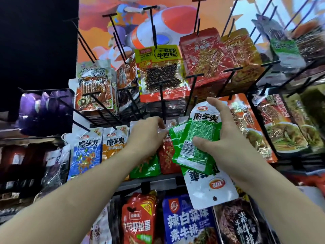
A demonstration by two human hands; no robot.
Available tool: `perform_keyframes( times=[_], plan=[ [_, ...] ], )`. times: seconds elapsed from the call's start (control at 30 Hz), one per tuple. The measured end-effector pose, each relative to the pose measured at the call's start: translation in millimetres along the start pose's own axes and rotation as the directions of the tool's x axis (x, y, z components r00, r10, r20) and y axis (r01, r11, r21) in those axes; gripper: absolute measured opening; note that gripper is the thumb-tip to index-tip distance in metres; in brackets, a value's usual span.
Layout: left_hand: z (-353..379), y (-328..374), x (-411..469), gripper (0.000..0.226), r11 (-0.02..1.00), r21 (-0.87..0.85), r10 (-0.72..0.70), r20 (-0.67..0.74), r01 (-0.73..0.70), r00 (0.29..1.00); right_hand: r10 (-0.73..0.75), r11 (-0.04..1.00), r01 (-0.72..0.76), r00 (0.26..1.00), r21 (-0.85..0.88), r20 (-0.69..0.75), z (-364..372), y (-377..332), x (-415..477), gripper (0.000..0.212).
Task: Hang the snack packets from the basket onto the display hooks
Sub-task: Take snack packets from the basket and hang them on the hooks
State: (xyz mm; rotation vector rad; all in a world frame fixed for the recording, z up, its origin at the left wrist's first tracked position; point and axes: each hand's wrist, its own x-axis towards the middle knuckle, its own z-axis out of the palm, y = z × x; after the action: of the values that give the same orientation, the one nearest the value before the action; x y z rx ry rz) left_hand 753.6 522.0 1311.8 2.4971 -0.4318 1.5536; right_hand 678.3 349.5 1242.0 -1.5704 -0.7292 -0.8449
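The left hand [146,136] pinches a red packet [166,159] and covers its top, so I can't see if it is on a hook. The green packets [195,143] hide most fingers of the right hand [228,138]. The far right packets [299,43] look smeary. The bottom row [186,224] is cut off.

Glossy, crinkled plastic-film snack packets [195,143] hang on thin matt black metal display hooks [162,103]
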Motion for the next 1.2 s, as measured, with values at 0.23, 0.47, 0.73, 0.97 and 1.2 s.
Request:
perform_keyframes(
  times=[0.23, 0.47, 0.73, 0.97, 1.2],
  plan=[
    [-55.1, 31.7, -53.2, 0.014, 0.879, -0.424, 0.122, -0.245, -0.219, 0.962, -0.165, 0.982, 0.165, 0.986, -0.088, 0.012, 12.0, 3.1, -10.8, 0.112],
    [-66.7, 49.5, -68.8, 0.061, 0.923, -0.365, 0.097, -0.081, -0.120, 0.992, -0.320, 0.907, 0.266, 0.939, -0.326, -0.126, 33.7, -3.9, -15.1, 0.116],
    [-65.0, 29.3, -70.5, 0.026, 0.820, -0.566, -0.010, -0.161, -0.084, 0.987, -0.232, 0.967, 0.239, 0.969, -0.085, 0.079, 36.2, 0.6, -18.2, 0.096],
    [-73.7, -5.7, -85.4, 0.046, 0.359, -0.933, -0.273, -0.082, 0.022, 0.958, -0.136, 0.991, 0.136, 0.974, -0.010, -0.182, 19.8, 8.1, -13.9, 0.026],
    [-51.4, -0.5, -107.9, 0.040, 0.374, -0.909, -0.186, 0.121, 0.184, 0.975, -0.077, 0.993, 0.086, 0.991, -0.078, 0.113, 48.5, -4.1, -17.2, 0.033]
  ],
)
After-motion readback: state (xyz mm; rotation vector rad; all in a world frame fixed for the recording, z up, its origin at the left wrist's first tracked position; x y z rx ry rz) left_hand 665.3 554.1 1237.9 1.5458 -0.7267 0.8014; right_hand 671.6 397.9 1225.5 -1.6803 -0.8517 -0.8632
